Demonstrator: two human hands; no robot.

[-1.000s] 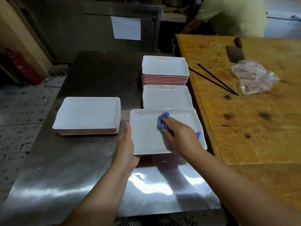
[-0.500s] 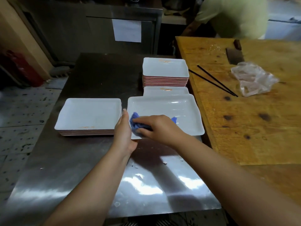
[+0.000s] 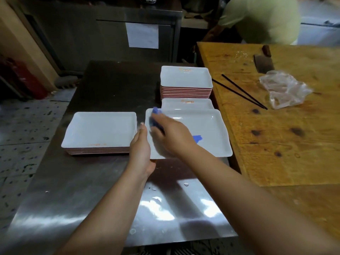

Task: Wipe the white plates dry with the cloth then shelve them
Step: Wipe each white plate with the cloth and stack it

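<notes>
A white rectangular plate (image 3: pixel 207 133) is held just above the steel table (image 3: pixel 103 190). My left hand (image 3: pixel 140 150) grips its left edge, thumb on the rim. My right hand (image 3: pixel 171 137) presses a blue cloth (image 3: pixel 156 116) into the plate's far left corner; a cloth end (image 3: pixel 197 138) sticks out by the wrist. A stack of white plates (image 3: pixel 100 129) sits to the left. Another stack (image 3: pixel 185 78) stands behind, with a lower plate (image 3: pixel 187 103) in front of it, partly hidden.
A wooden table (image 3: pixel 276 135) adjoins on the right, carrying black chopsticks (image 3: pixel 242 91), a crumpled plastic bag (image 3: pixel 284 89) and a cleaver (image 3: pixel 263 61). A person in a pale green shirt (image 3: pixel 261 19) stands behind it. Steel cabinet (image 3: pixel 110 37) at the back.
My right hand swept the cloth from the plate's middle to its near left corner, then up to the far left corner. The plate was lifted slightly toward the stacks. My left hand kept its grip.
</notes>
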